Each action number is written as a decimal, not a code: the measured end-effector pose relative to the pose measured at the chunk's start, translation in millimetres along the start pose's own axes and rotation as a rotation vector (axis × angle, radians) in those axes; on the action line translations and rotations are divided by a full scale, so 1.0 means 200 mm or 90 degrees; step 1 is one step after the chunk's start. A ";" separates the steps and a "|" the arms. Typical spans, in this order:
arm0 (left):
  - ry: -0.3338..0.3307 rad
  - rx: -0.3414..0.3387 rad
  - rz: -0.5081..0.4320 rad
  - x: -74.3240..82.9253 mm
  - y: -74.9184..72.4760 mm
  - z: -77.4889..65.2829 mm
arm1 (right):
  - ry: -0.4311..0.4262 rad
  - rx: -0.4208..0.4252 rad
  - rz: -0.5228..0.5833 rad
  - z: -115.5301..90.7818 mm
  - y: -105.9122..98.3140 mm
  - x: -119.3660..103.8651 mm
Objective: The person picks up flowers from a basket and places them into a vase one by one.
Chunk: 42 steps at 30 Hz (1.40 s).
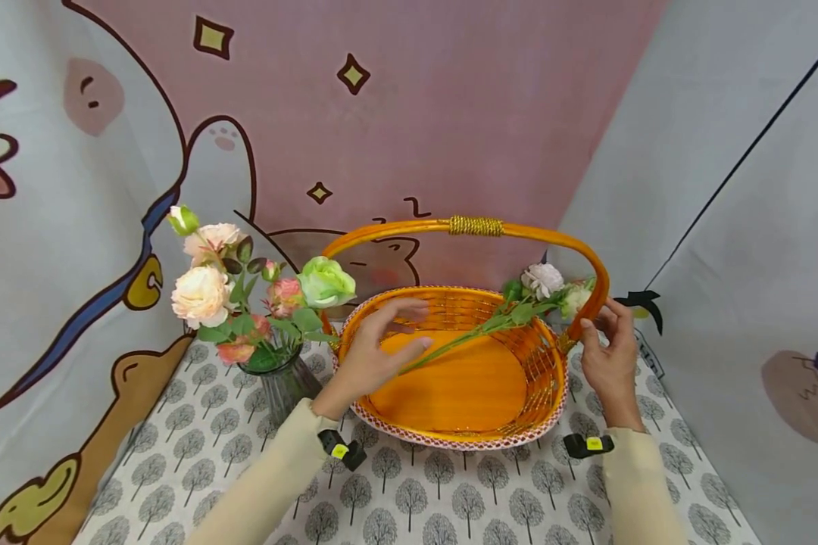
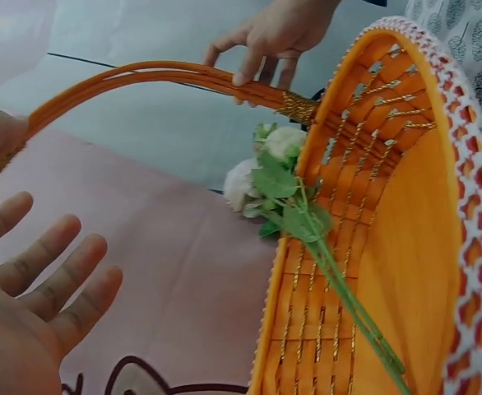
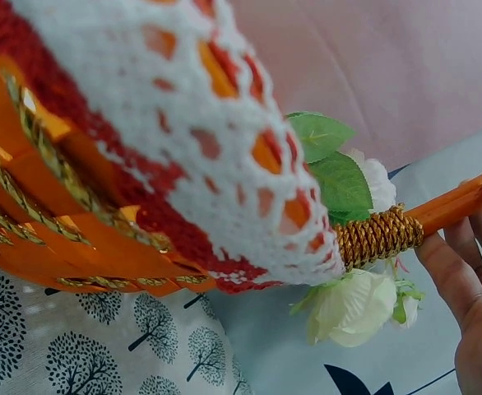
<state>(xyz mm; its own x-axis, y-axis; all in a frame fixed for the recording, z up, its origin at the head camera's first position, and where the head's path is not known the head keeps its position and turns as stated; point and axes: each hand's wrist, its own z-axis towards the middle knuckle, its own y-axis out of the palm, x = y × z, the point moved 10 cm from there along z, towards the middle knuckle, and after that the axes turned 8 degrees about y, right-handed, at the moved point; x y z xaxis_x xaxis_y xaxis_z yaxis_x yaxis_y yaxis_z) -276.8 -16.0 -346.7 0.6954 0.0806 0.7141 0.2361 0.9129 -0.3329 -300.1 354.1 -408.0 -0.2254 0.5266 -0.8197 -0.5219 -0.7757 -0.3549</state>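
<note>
An orange basket point(image 1: 460, 445) sits in the middle of a tree-print counter point(image 1: 409, 496), within reach of both hands. The right hand point(image 1: 612, 363) pinches the arched handle point(image 1: 552, 236) near its right foot, thumb against fingers, probably to keep the basket steady. The left hand point(image 1: 375, 359) is over the basket's left side, fingers apart, holding nothing, near the lower end of the green stems point(image 1: 480, 331). These slant across the basket, apparently because the far right rim props up their pale blooms point(image 1: 543, 281). Left of the basket, a glass vase point(image 1: 288, 390) supports more flowers point(image 1: 201, 295) upright.
</note>
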 end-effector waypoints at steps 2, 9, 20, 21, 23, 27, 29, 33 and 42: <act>-0.020 -0.014 -0.006 -0.04 0.04 0.02 | -0.003 -0.004 0.001 -0.01 0.00 0.00; -0.075 -0.064 0.018 -0.16 0.17 0.09 | -0.006 0.002 -0.001 -0.01 -0.01 0.00; -0.178 -0.143 0.041 -0.39 0.31 0.15 | 0.025 0.004 -0.015 0.00 0.00 0.02; -0.190 -0.148 0.039 -0.41 0.32 0.15 | 0.020 0.003 -0.006 0.00 0.00 0.01; -0.216 -0.157 0.033 -0.46 0.34 0.16 | 0.005 0.001 0.013 0.00 0.00 0.00; -0.256 -0.170 0.030 -0.54 0.37 0.18 | -0.017 -0.002 0.036 0.00 0.00 0.00; -0.266 -0.178 0.032 -0.57 0.39 0.19 | -0.017 -0.004 0.038 0.00 0.00 -0.01; -0.284 -0.192 0.027 -0.65 0.44 0.21 | -0.006 -0.004 0.029 0.00 0.00 0.00; -0.325 -0.178 -0.020 -0.83 0.56 0.21 | 0.020 -0.002 0.019 0.00 0.00 0.02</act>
<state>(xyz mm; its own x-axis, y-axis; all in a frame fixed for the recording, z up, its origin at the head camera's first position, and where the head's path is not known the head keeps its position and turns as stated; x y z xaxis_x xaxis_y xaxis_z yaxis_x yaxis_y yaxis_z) -393.5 88.9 -476.4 0.2861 0.3016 0.9095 0.4690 0.7836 -0.4074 -300.7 355.3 -410.8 -0.2156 0.4918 -0.8436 -0.5127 -0.7923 -0.3308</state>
